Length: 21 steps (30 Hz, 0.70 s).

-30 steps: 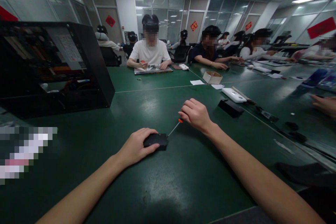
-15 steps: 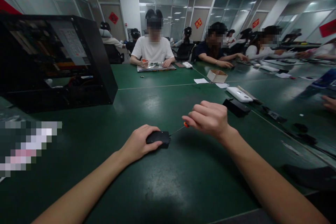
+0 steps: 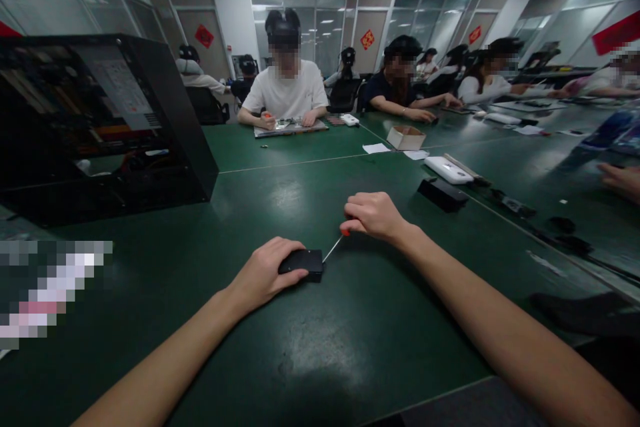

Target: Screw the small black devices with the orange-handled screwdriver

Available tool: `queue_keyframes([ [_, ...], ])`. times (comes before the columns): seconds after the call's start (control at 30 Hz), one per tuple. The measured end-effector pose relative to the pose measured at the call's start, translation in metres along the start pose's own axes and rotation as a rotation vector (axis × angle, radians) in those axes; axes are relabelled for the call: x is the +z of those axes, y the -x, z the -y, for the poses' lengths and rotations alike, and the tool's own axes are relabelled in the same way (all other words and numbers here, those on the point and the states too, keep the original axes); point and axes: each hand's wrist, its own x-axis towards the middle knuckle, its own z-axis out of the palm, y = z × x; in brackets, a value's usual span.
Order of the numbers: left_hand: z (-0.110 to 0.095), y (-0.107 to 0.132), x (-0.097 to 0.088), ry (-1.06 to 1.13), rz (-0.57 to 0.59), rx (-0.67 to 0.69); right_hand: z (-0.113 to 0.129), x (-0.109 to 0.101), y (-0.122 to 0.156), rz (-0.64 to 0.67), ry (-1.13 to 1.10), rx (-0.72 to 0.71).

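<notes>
My left hand [image 3: 274, 268] is closed round a small black box [image 3: 309, 264] and presses it on the green tabletop [image 3: 240, 353]. In my right hand [image 3: 374, 213] is a screwdriver [image 3: 333, 249] with an orange handle and a thin metal shaft. The shaft slants down to the left, and its tip meets the right end of the box. My right fingers are wrapped round the handle and hide most of it. Exactly what the tip touches is too small to make out.
A large black computer case [image 3: 193, 127], its side open, stands at the left. Towards the right lie another black block [image 3: 443, 194], a white device [image 3: 449, 170], an open cardboard box [image 3: 406, 139] and black parts [image 3: 563, 224]. Across the table sits a person in white [image 3: 287, 90].
My right hand has shifted left, closer to the box, and the screwdriver shaft stands steeper. The left hand still holds the box in place. The view has turned slightly right.
</notes>
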Motion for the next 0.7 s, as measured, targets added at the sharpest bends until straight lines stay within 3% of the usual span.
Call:
queue_keyframes([
  [0.17, -0.004, 0.0, 0.0, 0.013, 0.019, -0.001, 0.002, 0.004, 0.003, -0.013, -0.049, -0.048],
  [0.4, -0.003, 0.001, 0.002, 0.017, -0.002, -0.013, 0.001, 0.025, -0.004, 0.227, -0.191, 0.043],
  [0.7, -0.001, 0.001, 0.007, 0.064, -0.067, -0.022, 0.008, 0.031, -0.005, 0.208, -0.112, 0.222],
])
